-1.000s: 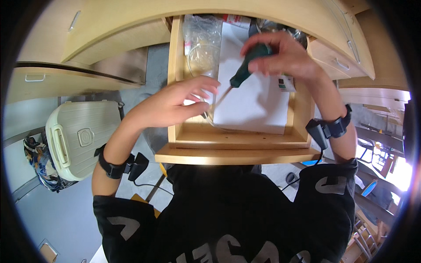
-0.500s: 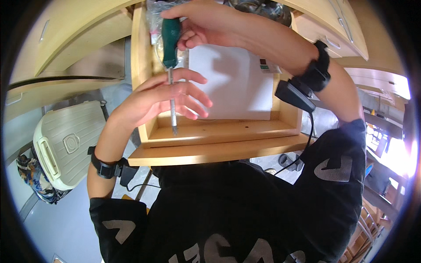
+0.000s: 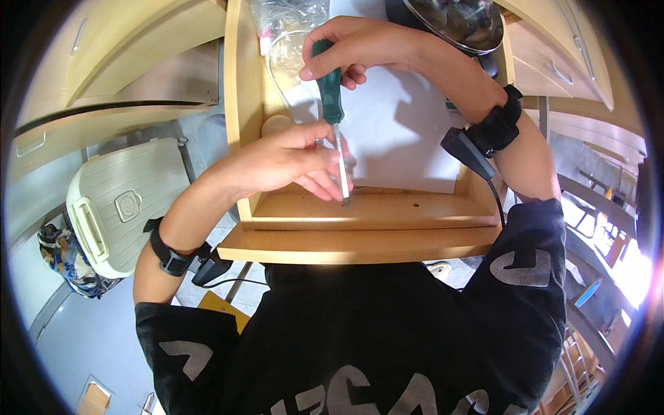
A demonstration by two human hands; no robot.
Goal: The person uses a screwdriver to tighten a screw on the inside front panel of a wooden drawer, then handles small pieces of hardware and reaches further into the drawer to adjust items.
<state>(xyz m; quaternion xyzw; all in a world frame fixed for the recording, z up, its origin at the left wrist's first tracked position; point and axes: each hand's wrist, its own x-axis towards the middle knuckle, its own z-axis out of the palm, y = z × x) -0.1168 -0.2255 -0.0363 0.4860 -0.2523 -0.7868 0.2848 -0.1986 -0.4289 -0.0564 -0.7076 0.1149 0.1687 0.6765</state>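
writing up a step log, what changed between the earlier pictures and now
Since the earliest picture, the right hand has moved left over the drawer, swinging the green-handled screwdriver from a leftward slant to point toward the drawer's front. The left hand now has fingers at its shaft; whether they grip is unclear. The right hand still holds the handle; the drawer stays open.

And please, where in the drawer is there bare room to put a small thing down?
On the white paper, between the left hand, right forearm and drawer front. Crowded: far left, with clear plastic and white cable; far right, with a round shiny vessel.
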